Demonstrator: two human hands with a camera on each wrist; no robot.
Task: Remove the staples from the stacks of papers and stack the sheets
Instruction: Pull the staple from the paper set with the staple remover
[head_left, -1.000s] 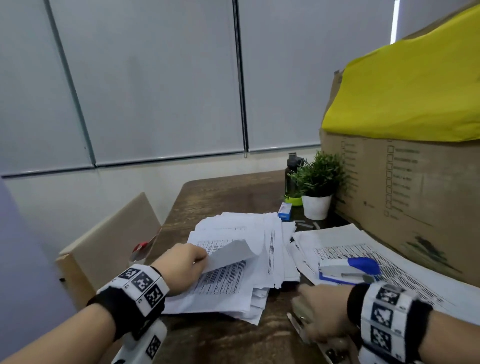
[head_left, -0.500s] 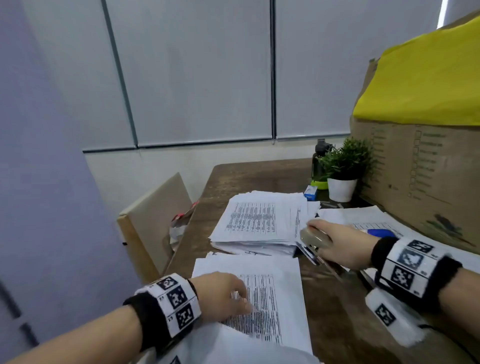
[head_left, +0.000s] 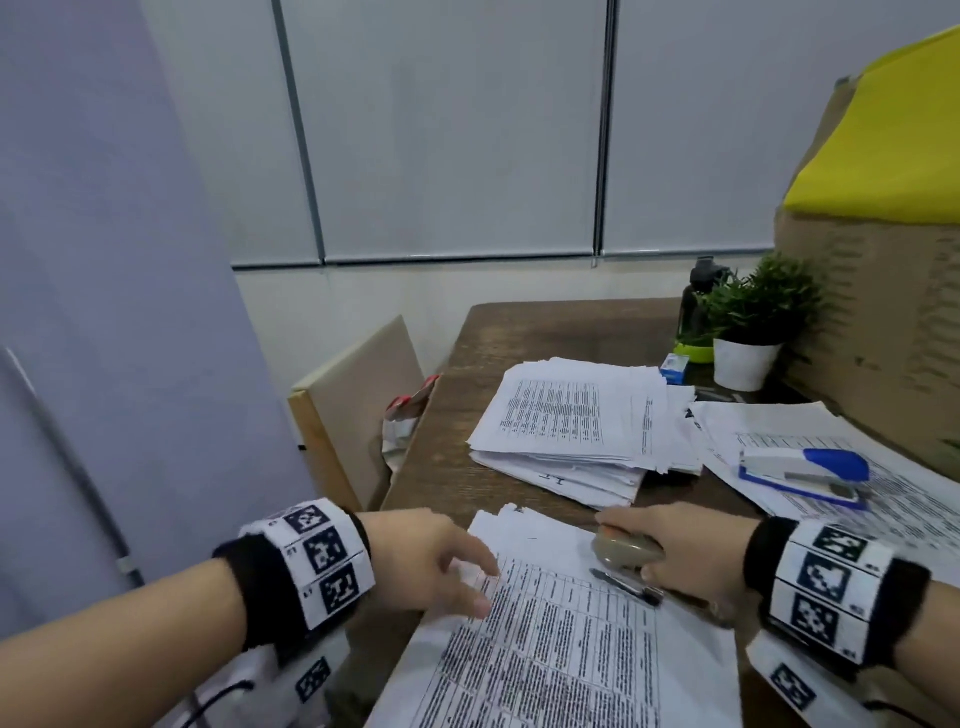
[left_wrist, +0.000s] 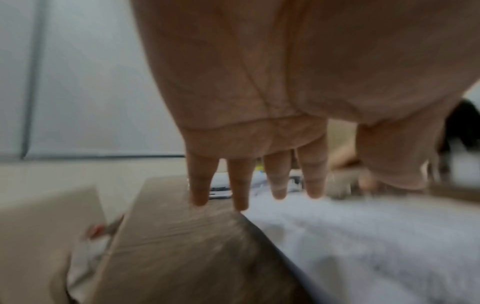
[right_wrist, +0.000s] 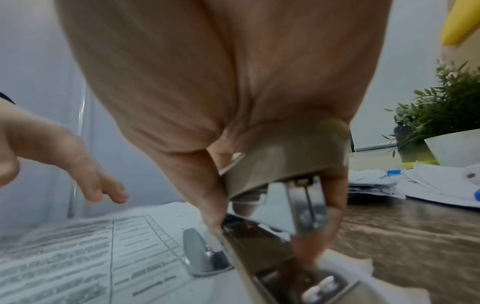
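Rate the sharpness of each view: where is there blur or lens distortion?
Head view: fairly sharp, printed sheets show lines but no legible text; window frames bow from the wide angle. Left wrist: heavily blurred, left hand fills the frame, table and paper smeared. Right wrist: right hand soft, the metal stapler clearer, plant reasonably crisp.

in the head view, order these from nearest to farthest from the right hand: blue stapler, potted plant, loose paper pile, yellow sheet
From the right hand:
1. loose paper pile, just beyond it
2. blue stapler, to its right
3. potted plant, table's far end
4. yellow sheet, atop the box
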